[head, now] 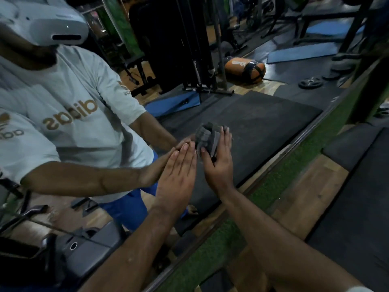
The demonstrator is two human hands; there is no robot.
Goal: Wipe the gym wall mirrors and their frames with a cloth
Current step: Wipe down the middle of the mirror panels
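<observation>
The left hand (175,175) is laid flat on the mirror (263,123), fingers (185,152) straight. Just beside it, a bunched grey cloth (207,137) is pressed to the glass by the right hand (219,165), fingers curled round it. An orange bag (244,69) and a weight plate (310,82) are reflected farther right.

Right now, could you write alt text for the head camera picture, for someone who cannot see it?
A person's right hand presses a bunched grey cloth against a gym wall mirror, while the left hand lies flat on the glass. The mirror reflects gym equipment and floor mats.
</observation>
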